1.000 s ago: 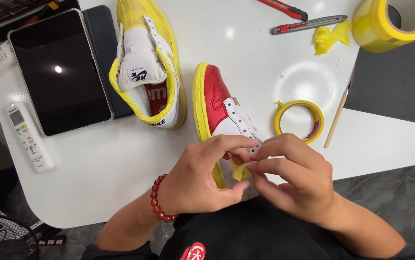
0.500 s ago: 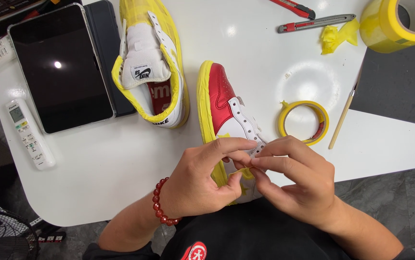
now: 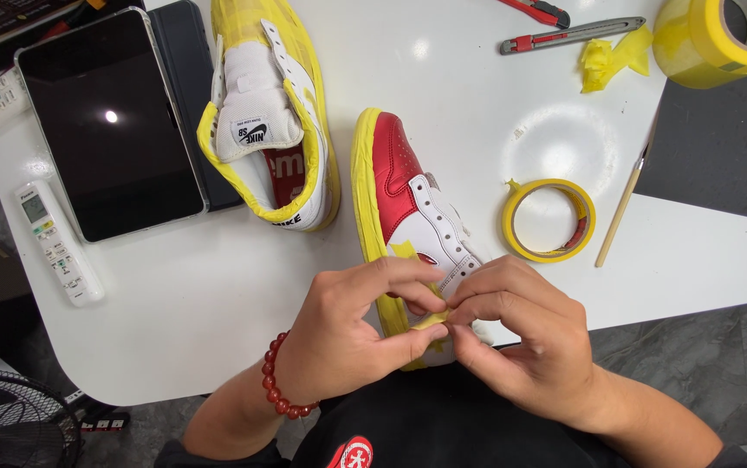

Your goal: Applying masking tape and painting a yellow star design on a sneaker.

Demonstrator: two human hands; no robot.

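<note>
Two hands meet over the heel end of a red and white sneaker point(image 3: 404, 186) lying at the near edge of the white table point(image 3: 217, 295), seen from the head camera. The left hand point(image 3: 347, 334) and the right hand point(image 3: 525, 342) both pinch a small strip of yellow tape point(image 3: 430, 321) against the shoe, fingertips touching. The left wrist wears a red bead bracelet point(image 3: 280, 386). A second sneaker point(image 3: 265, 113), masked in yellow, lies to the left, beside a dark tablet point(image 3: 109, 121) and a white remote point(image 3: 57, 243). A small tape roll point(image 3: 548, 221) sits right of the shoe, near a thin wooden brush point(image 3: 625, 204).
</note>
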